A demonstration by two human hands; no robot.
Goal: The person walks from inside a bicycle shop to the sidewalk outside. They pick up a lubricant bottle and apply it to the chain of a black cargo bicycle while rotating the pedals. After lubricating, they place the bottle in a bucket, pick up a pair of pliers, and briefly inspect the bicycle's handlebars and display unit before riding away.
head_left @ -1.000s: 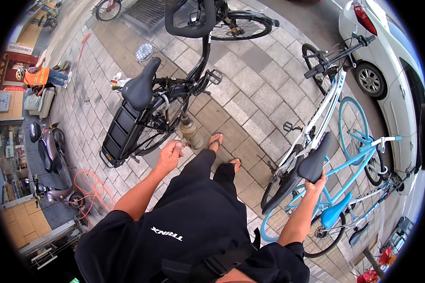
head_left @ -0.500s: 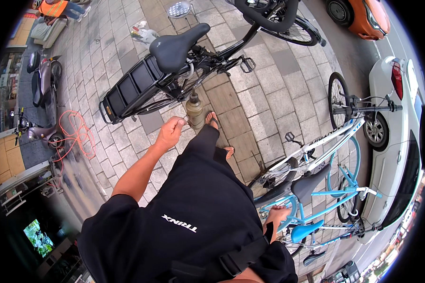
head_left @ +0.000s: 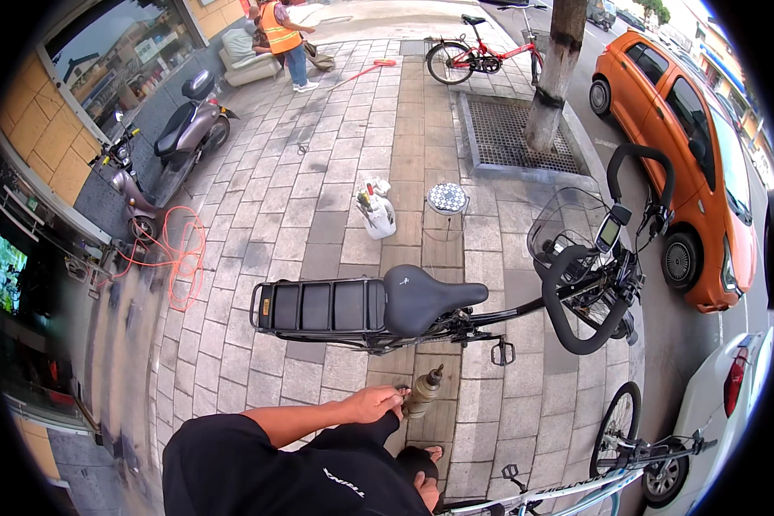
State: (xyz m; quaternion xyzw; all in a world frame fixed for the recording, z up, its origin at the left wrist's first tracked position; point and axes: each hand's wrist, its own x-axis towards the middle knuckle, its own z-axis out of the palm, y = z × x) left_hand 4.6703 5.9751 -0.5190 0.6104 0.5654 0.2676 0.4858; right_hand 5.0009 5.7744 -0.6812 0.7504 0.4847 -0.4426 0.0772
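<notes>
My left hand (head_left: 377, 404) is closed on the side of a grimy olive-brown bottle (head_left: 422, 394) with a narrow dark spout. The bottle is roughly upright over the paving, close to the rear side of a black bicycle. That bicycle has a wide black saddle (head_left: 424, 301) and a long slatted rear rack (head_left: 321, 306), and stands across in front of me. At the lower edge, beside my dark shorts, my right hand (head_left: 426, 492) shows with loosely curled fingers and nothing visible in it.
Beyond the bicycle stand a small round stool (head_left: 447, 198) and a white tub of tools (head_left: 378, 219). An orange hose (head_left: 185, 258) lies coiled by a scooter (head_left: 176, 146). At right are a white bicycle (head_left: 568, 494), an orange car (head_left: 675, 129) and a white car (head_left: 718, 404).
My view has tilted up and turned, bringing the black bicycle's handlebar, a tree and a red bicycle into sight. The bottle stays in my left hand. My right hand has come nearer my legs.
</notes>
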